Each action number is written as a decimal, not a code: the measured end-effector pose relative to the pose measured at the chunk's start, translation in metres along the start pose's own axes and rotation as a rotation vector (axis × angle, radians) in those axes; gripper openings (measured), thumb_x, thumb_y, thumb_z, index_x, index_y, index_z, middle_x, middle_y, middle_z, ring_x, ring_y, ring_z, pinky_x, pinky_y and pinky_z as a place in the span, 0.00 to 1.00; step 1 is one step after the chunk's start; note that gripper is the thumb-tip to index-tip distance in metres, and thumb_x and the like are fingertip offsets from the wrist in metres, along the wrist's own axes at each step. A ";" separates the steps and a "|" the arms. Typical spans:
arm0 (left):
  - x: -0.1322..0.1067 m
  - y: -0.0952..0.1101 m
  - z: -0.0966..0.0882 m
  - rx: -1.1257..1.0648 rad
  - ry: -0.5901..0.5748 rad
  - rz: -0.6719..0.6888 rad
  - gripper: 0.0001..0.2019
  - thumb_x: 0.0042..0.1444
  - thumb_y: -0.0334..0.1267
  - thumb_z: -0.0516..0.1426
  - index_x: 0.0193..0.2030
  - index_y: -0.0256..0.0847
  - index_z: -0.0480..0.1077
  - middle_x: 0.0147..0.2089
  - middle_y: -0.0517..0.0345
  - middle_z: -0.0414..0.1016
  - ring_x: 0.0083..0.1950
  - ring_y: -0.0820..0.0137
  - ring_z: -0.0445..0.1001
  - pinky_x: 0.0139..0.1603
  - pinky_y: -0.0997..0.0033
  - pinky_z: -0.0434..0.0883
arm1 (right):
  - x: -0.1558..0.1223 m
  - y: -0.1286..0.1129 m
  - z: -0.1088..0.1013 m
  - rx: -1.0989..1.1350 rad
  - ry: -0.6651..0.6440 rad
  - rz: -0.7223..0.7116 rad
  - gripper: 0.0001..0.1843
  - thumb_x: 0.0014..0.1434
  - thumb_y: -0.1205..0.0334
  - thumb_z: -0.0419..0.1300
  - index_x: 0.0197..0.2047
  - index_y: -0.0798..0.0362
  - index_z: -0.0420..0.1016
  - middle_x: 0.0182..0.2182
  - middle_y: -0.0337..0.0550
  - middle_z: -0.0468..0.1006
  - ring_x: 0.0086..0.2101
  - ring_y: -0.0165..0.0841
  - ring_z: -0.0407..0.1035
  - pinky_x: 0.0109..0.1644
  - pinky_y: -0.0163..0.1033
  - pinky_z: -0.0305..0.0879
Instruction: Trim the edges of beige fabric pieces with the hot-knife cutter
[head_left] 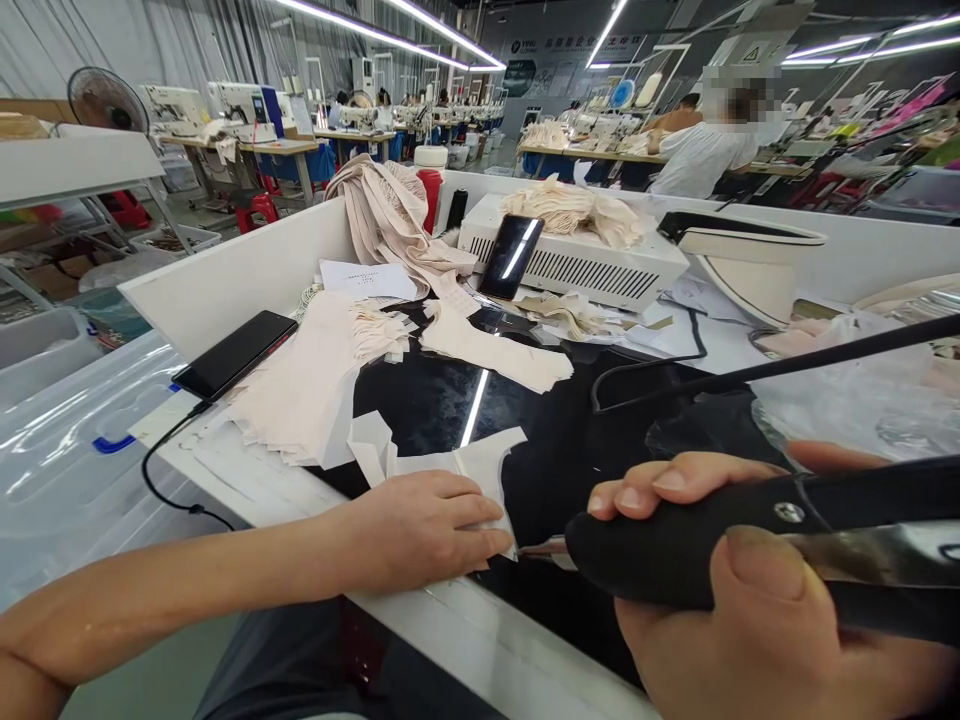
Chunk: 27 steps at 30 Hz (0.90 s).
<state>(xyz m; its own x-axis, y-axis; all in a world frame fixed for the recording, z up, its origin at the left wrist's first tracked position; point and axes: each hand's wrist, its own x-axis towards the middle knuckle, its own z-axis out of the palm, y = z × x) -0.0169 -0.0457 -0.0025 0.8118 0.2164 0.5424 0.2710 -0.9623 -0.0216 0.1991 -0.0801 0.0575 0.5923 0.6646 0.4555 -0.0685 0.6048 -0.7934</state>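
My left hand (pixel 427 530) lies flat on a pale, folded cut piece of fabric (pixel 484 460), fingers stretched out near its right corner. The piece rests on a glossy black work surface (pixel 570 440). At the right, my right hand (pixel 780 620) is wrapped round a thick black-handled tool (pixel 660 550) with a screw and a shiny metal strip along it. Its thin metal tip points left and meets or nearly meets the fabric's corner beside my left fingertips. The tool's exact kind is unclear, and its rear end leaves the frame.
A fanned stack of pale fabric pieces (pixel 300 370) and a phone on a cable (pixel 236 355) sit left. Behind are a curved fabric piece (pixel 499 345), an upright phone (pixel 511 258) and a vented white box (pixel 585 270). A black rod (pixel 825 365) crosses at right above clear plastic (pixel 840 400).
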 end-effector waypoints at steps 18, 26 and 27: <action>-0.001 0.000 -0.005 -0.054 -0.115 -0.024 0.10 0.93 0.34 0.61 0.64 0.36 0.85 0.63 0.44 0.92 0.61 0.62 0.90 0.76 0.63 0.85 | 0.002 -0.001 0.006 0.017 0.041 0.077 0.30 0.47 0.49 0.91 0.52 0.34 0.91 0.30 0.28 0.78 0.26 0.43 0.73 0.25 0.53 0.85; -0.003 0.007 -0.005 -0.092 -0.122 -0.069 0.10 0.93 0.35 0.61 0.66 0.37 0.85 0.64 0.46 0.92 0.61 0.61 0.91 0.76 0.63 0.84 | 0.014 -0.008 0.027 0.016 0.036 -0.024 0.25 0.46 0.52 0.88 0.46 0.37 0.87 0.26 0.25 0.79 0.20 0.40 0.73 0.20 0.47 0.79; -0.003 0.008 -0.005 -0.097 -0.113 -0.075 0.10 0.93 0.36 0.60 0.67 0.37 0.85 0.64 0.46 0.92 0.62 0.61 0.91 0.77 0.63 0.84 | 0.015 -0.009 0.028 0.015 0.029 -0.031 0.25 0.47 0.53 0.88 0.47 0.37 0.87 0.26 0.25 0.80 0.21 0.40 0.73 0.21 0.46 0.80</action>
<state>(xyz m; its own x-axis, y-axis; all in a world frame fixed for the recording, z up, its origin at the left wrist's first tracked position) -0.0198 -0.0553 -0.0002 0.8459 0.2998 0.4412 0.2860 -0.9531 0.0993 0.1859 -0.0637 0.0827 0.6172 0.6326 0.4679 -0.0616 0.6317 -0.7728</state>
